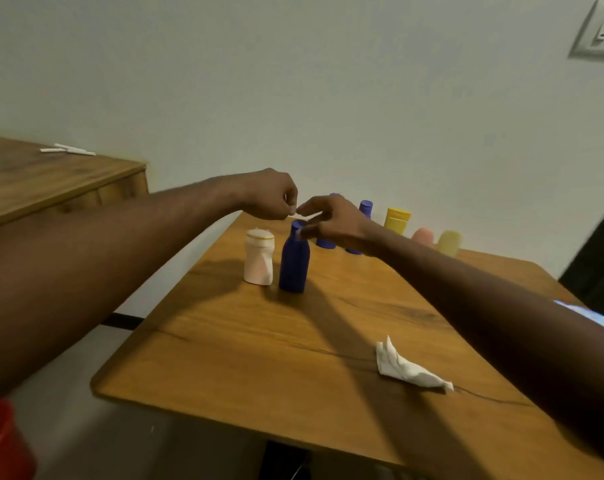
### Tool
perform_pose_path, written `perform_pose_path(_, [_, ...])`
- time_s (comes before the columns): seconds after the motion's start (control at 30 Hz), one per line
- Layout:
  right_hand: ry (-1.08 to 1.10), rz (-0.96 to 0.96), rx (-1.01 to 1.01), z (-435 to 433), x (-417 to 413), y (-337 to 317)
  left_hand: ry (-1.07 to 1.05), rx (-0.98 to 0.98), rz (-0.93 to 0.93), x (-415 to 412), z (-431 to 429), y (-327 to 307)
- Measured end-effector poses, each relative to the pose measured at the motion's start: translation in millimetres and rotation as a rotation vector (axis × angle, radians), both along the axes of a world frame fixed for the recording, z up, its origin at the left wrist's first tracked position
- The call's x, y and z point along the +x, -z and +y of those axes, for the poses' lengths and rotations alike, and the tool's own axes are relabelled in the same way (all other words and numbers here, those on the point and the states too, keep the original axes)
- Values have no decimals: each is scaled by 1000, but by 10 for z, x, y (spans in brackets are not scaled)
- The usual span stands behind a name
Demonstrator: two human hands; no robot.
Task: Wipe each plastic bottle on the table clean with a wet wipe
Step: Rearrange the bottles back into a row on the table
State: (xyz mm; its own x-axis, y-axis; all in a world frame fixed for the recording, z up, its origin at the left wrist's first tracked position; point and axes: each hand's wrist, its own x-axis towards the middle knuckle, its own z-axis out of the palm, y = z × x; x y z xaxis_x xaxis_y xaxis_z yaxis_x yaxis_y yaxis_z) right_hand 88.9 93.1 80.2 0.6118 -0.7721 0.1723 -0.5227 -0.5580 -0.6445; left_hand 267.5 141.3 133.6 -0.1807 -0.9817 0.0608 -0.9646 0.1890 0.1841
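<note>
Desk [245,344]: I see a wooden top with rounded corners, its far edge close to the wall.
Second desk [51,181]: well apart off the left edge, with thin white sticks [68,150] on it.
Left hand [272,199]: reaching in above the far left part of the desk. The fingers are curled in, with thumb and forefinger tips together. I cannot tell whether they pinch anything.
Right hand [331,223]: it comes in from the right edge with fingers loosely spread. The forefinger stretches towards the left hand, almost touching it, while the lower fingertips sit at the cap of the blue bottle. I cannot tell whether they grip it.
Red bucket [2,441]: on the floor, off the near left corner.
Blue bottle [293,261]: upright near the left edge, in the far half, directly under the two hands.
Pale bottle [259,258]: upright just beside the blue bottle, on its left-edge side.
Far-edge row: two more blue bottles [364,207], partly hidden behind the right hand, then a yellow tube [395,220] and two blurred shapes — one pink [422,235], one yellowish [448,242].
Wet wipe [408,370]: crumpled and lying loose towards the near right corner — well apart from both hands.
</note>
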Motion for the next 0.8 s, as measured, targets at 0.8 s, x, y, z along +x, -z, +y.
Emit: perform_pose_path(0.8, [236, -133, -272, -925, 398, 196, 11, -117, 85, 101, -663, 301])
